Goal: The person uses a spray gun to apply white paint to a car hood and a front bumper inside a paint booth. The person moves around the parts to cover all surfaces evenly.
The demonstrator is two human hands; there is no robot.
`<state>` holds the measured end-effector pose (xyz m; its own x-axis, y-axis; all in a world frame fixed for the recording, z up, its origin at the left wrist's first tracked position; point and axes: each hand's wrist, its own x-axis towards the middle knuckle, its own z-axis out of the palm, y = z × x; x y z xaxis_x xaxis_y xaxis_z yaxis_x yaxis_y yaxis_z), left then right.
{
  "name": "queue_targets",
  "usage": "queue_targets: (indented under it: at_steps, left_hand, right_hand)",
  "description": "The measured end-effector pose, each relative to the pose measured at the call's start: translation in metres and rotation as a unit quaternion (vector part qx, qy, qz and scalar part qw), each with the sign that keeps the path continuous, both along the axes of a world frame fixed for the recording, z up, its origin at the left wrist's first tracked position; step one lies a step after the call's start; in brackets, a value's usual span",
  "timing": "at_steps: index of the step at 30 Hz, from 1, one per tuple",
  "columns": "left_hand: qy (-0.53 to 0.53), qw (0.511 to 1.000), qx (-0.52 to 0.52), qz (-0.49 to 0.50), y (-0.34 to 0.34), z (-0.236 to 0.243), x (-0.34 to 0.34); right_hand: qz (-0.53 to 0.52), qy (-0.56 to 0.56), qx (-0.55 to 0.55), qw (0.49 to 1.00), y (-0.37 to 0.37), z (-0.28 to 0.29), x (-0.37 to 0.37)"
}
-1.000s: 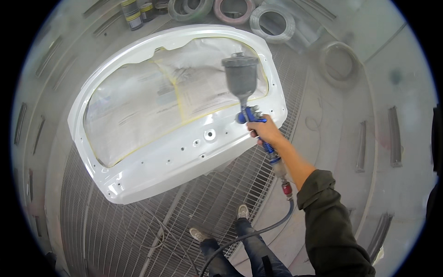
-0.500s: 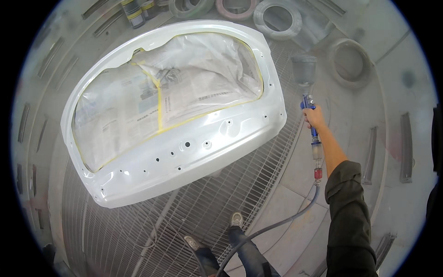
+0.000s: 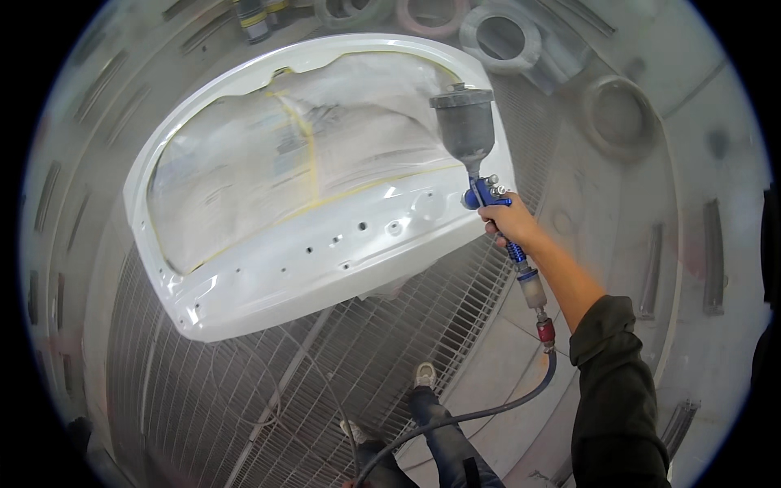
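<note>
My right hand (image 3: 511, 221) is wrapped round the grip of a blue spray gun (image 3: 482, 193), which has a dark grey paint cup (image 3: 466, 134) on top. The gun is over the right end of a glossy white car tailgate (image 3: 244, 302). Masking paper (image 3: 220, 183) edged with yellow tape covers the tailgate's window opening. Below the grip sit a clear cylindrical filter (image 3: 531, 289) and a red coupling (image 3: 546, 329), joined to a grey air hose (image 3: 521, 399). Only a sliver of my left hand (image 3: 348, 484) shows at the lower edge beside the hose; its fingers are hidden.
Beneath the tailgate lies a metal floor grating (image 3: 390, 358), with a thin looped line (image 3: 277, 390) across it. Several ring-shaped coils, including a white one (image 3: 533, 49) and a grey one (image 3: 647, 122), lie beyond and to the right. Cans (image 3: 252, 23) stand at the far left.
My right hand has swung the spray gun left and nearer the view, from beside the tailgate to over its right end. The hose follows. The view has shifted slightly.
</note>
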<state>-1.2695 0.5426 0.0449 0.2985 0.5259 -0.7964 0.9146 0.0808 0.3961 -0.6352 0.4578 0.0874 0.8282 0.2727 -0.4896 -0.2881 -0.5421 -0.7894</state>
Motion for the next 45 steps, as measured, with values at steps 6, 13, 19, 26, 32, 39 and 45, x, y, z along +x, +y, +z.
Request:
queue_targets:
  at_steps: [6,13,19,26,32,39,45]
  left_hand:
    - [-0.059,0.991,0.08,0.086,0.049,0.02,-0.084]
    - [-0.105,0.952,0.11,0.264,0.075,0.021,-0.212]
    - [-0.136,0.894,0.119,0.411,0.059,-0.01,-0.32]
    - [-0.098,0.873,0.124,0.462,0.056,-0.019,-0.355]
    - [-0.067,0.897,0.104,0.424,0.058,-0.014,-0.34]
    - [-0.091,0.951,0.103,0.277,0.038,-0.024,-0.303]
    - [-0.098,0.961,0.06,0.252,0.019,-0.013,-0.23]
  right_hand:
    - [0.065,0.018,0.03,0.997,0.128,0.017,-0.101]
    - [0.158,0.055,0.078,0.983,0.306,0.036,-0.247]
    - [0.224,0.102,0.147,0.958,0.415,0.031,-0.354]
    - [0.297,0.155,0.174,0.926,0.474,0.014,-0.435]
    - [0.276,0.107,0.125,0.947,0.438,0.011,-0.417]
    - [0.214,0.101,0.095,0.967,0.331,0.025,-0.33]
    - [0.155,0.09,0.094,0.979,0.227,0.025,-0.251]
